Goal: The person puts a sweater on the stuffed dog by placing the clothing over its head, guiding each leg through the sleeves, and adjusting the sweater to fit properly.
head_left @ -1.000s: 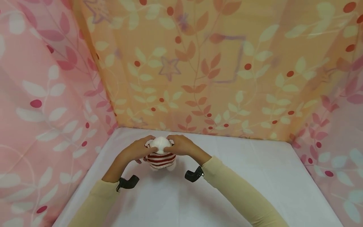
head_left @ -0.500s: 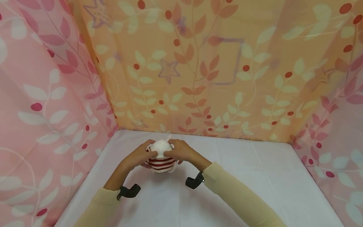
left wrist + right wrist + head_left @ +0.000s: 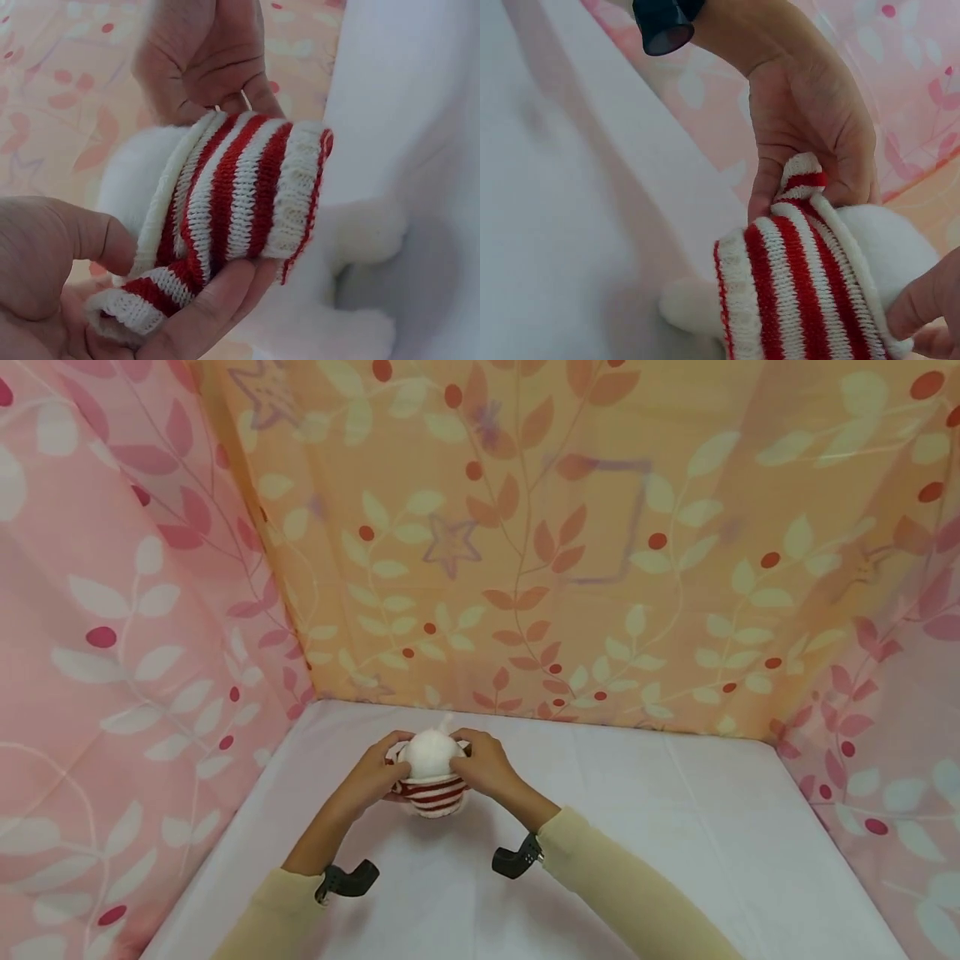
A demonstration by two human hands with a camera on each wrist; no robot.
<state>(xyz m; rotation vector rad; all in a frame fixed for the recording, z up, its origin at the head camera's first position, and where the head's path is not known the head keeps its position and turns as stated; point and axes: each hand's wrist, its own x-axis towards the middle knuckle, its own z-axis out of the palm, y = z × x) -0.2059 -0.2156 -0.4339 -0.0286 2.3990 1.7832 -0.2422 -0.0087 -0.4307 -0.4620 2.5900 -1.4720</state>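
Over the last second the thumbs have spread a little wider across the white head of the soft toy, less of its legs shows from above, and a pale tip now pokes out beyond the head. The toy seems slightly tilted — which suggests it is being turned while its striped sweater is handled at the neckline.

Both hands are curled and gripping. The left hand sets its thumb at the neckline, its fingers bent under a short sleeve; the right hand has its thumb at the opposite side of the neckline, with fingers partly hidden behind the sweater.

The toy is between the hands at the far part of the white table, left of its middle — whether its legs touch the cloth I cannot tell.
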